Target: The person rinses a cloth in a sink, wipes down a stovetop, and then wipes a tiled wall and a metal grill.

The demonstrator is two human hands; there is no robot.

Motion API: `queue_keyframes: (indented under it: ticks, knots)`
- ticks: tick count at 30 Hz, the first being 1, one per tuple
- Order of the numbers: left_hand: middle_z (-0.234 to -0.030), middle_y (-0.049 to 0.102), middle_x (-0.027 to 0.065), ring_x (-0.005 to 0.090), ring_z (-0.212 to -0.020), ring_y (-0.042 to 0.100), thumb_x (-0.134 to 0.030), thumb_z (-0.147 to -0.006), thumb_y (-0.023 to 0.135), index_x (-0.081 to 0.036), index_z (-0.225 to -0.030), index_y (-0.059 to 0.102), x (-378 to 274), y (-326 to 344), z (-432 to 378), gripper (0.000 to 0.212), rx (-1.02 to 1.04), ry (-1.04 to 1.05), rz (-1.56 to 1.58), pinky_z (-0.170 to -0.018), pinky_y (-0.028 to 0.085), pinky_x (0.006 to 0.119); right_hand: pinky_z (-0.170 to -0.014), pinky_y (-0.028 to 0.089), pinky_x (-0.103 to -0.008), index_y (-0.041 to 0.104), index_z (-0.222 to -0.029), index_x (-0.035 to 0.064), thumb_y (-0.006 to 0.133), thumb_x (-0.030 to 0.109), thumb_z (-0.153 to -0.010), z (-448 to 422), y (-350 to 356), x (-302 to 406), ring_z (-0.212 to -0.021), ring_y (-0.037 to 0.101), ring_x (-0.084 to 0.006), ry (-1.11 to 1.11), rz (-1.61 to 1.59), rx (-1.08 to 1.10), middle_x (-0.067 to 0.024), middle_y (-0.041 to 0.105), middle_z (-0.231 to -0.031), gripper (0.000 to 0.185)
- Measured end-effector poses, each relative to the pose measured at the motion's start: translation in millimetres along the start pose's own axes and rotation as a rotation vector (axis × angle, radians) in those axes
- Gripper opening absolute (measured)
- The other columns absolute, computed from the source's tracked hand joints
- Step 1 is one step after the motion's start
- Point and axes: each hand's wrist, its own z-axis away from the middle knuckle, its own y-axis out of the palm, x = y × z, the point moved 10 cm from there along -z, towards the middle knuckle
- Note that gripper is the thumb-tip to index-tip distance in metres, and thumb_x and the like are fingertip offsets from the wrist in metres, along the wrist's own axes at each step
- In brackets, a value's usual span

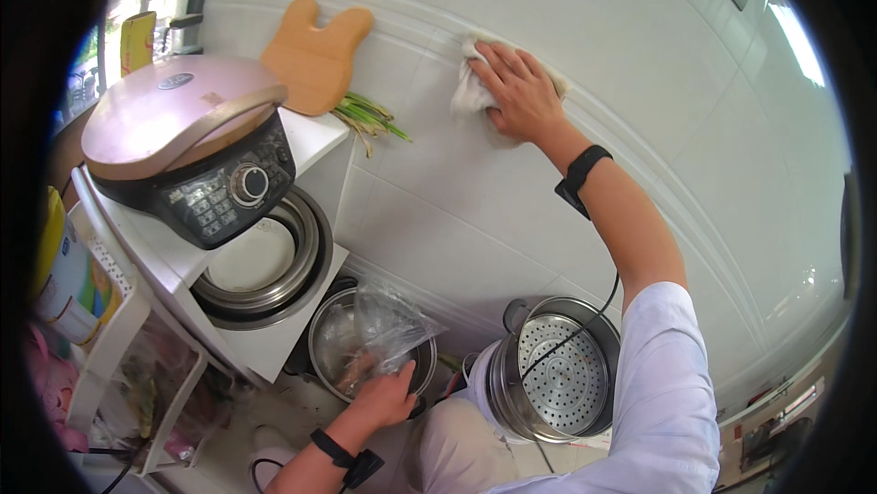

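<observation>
My right hand (519,91) presses a crumpled white cloth (469,93) flat against the tiled wall (438,213), fingers spread over it. The cloth lies along the raised moulding of the tiles. Lower down, my left hand (387,394) is at the near rim of a metal pot (317,343), beside its dark handle. Its index finger is extended, while the other fingers are partly hidden, so I cannot tell whether it grips anything. A clear plastic bag (390,322) rises out of the pot, with something reddish-brown inside.
An electric cooker (185,117) stands on a white shelf unit (315,141), near a wooden board (312,59) and green onions (366,117). Nested metal basins (318,247) sit below. A steamer pot (562,370) stands at right, a plastic rack (113,357) at left. A black cable crosses the steamer.
</observation>
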Motion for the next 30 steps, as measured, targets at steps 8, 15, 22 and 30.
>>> queue_keyframes:
  ticks: [8, 15, 22, 30]
  knots:
    - [-0.099, 0.062, 0.0237, 0.0396, -0.090, 0.060, -0.026, -0.084, 0.055, -0.001, -0.137, 0.031, 18.0, 12.0, -7.3, 0.064, -0.068, 0.039, 0.000, -0.078, 0.048, 0.049, -0.100, 0.034, -0.0359, 0.050, -0.121, 0.0102, 0.068, 0.023, -0.069, -45.6, 2.2, -11.2, -0.124, 0.040, -0.0216, 0.121, 0.080, -0.064, -0.0063, 0.045, -0.136, 0.056]
    - [-0.100, 0.062, 0.0231, 0.0389, -0.091, 0.061, -0.026, -0.084, 0.055, -0.003, -0.138, 0.030, 9.5, 4.1, -2.1, 0.064, -0.026, 0.006, 0.008, -0.079, 0.049, 0.049, -0.100, 0.034, -0.0343, 0.053, -0.117, 0.0119, 0.068, 0.021, -0.067, 31.1, -15.5, -32.0, -0.123, 0.041, -0.0196, 0.040, 0.085, 0.071, -0.0045, 0.045, -0.137, 0.053]
    - [-0.103, 0.061, 0.0239, 0.0390, -0.092, 0.060, -0.027, -0.084, 0.055, -0.003, -0.138, 0.028, 13.4, 5.5, 0.6, 0.065, -0.056, 0.018, 0.007, -0.081, 0.048, 0.048, -0.099, 0.035, -0.0348, 0.054, -0.113, 0.0097, 0.064, 0.019, -0.070, -61.3, 10.0, -0.6, -0.122, 0.042, -0.0196, 0.065, 0.059, -0.027, -0.0050, 0.046, -0.136, 0.045]
    - [-0.103, 0.061, 0.0245, 0.0391, -0.092, 0.060, -0.026, -0.085, 0.055, -0.002, -0.138, 0.027, 13.2, -4.6, 6.7, 0.065, 0.000, -0.051, -0.016, -0.080, 0.048, 0.048, -0.101, 0.034, -0.0357, 0.054, -0.112, 0.0108, 0.064, 0.016, -0.070, 1.4, -0.2, -9.3, -0.125, 0.040, -0.0192, 0.054, 0.021, 0.076, -0.0034, 0.044, -0.137, 0.044]
